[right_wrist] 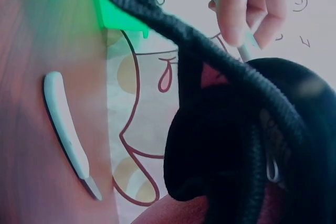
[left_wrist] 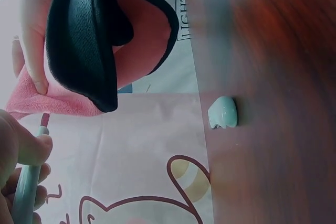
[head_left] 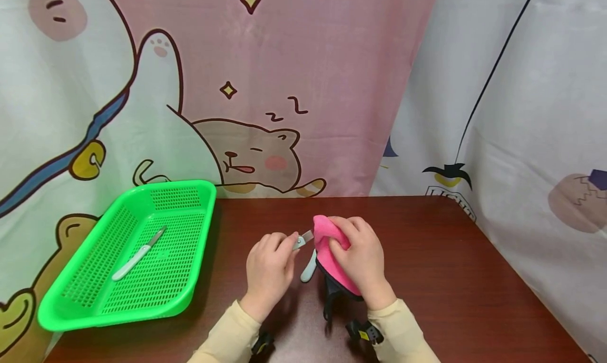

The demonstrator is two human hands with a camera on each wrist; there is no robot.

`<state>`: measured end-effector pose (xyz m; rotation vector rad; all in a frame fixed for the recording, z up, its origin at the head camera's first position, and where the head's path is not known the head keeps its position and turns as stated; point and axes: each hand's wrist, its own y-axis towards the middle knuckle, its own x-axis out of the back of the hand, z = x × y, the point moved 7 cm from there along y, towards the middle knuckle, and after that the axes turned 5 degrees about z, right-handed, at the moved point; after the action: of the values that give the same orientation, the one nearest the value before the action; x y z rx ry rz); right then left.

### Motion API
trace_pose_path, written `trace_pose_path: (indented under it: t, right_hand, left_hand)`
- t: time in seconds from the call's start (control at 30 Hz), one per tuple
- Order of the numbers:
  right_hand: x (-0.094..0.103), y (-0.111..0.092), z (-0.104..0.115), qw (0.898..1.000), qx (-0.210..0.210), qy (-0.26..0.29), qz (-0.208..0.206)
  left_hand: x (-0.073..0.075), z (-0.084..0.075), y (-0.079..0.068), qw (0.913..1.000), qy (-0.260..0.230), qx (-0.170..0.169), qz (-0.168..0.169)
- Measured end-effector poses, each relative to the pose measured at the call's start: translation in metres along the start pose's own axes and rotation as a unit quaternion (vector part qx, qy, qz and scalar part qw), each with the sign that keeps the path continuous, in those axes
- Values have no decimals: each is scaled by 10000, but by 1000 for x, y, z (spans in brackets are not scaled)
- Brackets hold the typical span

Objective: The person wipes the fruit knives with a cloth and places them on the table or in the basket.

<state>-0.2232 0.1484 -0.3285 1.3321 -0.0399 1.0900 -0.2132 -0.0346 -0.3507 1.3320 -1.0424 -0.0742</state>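
Gently Does It: A Small Knife Meets a Soft Cloth

Pinched between the left hand fingertips, the small knife sits above the table, its pale handle in the grip and its blade pointing into the pink cloth. It looks light, stiff, thin and likely slippery, so the handle is the safe hold. Curled fingers of the right hand clutch the soft, limp cloth. Below them a second pale piece lies on the table; left of the fingers, another knife rests in a green basket.
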Motion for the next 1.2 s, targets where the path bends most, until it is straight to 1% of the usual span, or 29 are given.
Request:
trace_pose_path:
  t: [0.13, 0.53, 0.8, 0.9, 1.03, 1.2]
  right_hand:
    - [5, 1, -6, 9998, -176, -12, -39]
    - [16, 3, -21, 9986, -508, -113, -119]
    - [22, 3, -33, 9964, -818, -142, -148]
    - [23, 3, -38, 9960, -860, -168, -191]
    - [25, 3, -41, 9962, -798, -194, -275]
    - [27, 4, -43, 9961, -796, -215, -323]
  left_hand:
    - [-1, 0, -1, 10000, -4, -31, -30]
    - [-1, -2, -1, 9999, -84, -114, 0]
    - [-1, -2, -1, 9998, -128, -109, 51]
    - [-1, -3, -1, 9998, -125, -108, 79]
    - [-2, -3, 0, 9998, -84, -90, 141]
    - [-2, -1, 0, 9996, -6, 16, 288]
